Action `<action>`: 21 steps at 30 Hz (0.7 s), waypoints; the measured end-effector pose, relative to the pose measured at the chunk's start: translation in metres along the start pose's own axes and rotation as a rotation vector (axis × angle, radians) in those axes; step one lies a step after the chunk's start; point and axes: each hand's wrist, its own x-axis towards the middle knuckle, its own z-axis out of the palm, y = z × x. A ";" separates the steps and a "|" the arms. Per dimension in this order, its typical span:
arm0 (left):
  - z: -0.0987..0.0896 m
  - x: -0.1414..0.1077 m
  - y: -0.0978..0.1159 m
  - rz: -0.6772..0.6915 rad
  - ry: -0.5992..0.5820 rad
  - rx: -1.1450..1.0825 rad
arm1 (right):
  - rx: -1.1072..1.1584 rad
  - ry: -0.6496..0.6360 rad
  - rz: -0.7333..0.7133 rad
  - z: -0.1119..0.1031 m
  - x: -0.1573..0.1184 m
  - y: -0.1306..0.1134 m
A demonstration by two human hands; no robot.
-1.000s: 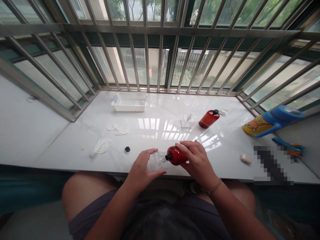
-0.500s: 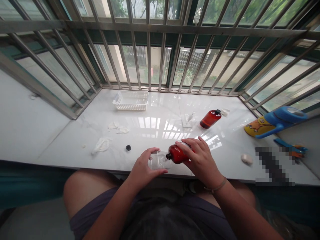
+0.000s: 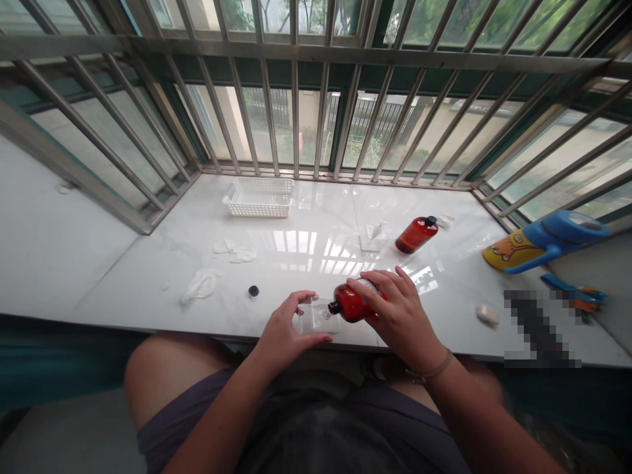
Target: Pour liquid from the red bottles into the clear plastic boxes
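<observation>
Two bare hands are working together at the near edge of a marble sill [image 3: 118, 289], just below the centre of the frame. The right hand [image 3: 402, 313] is wrapping its fingers around a red bottle [image 3: 353, 304], holding it almost on its side with its uncapped neck pointing left at a clear cup [image 3: 316, 317]. The left hand [image 3: 284, 322] is cradling that cup, its fingers spread and curved over the top and its thumb lying along the near side (whether anything is flowing, I cannot tell). A black cap [image 3: 253, 291] is sitting left of the hands, and white scraps [image 3: 201, 286] are lying beyond it. A second red bottle [image 3: 417, 235] is lying right of centre, with a white basket [image 3: 257, 199] up near the bars. The main risk, as I judge it, is a slip: if the right hand's grip slackens or the cup turns in those open fingers, the neck could miss the cup, and any liquid could spill across the polished sill.
</observation>
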 end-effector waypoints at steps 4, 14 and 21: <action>0.000 0.000 0.000 -0.001 0.000 -0.008 | -0.014 0.008 -0.018 -0.003 0.001 -0.001; 0.001 -0.001 -0.001 -0.026 -0.016 -0.030 | -0.011 0.024 -0.023 -0.005 0.003 -0.001; 0.000 -0.001 0.000 -0.028 -0.018 -0.023 | -0.025 0.049 -0.037 -0.004 0.003 -0.001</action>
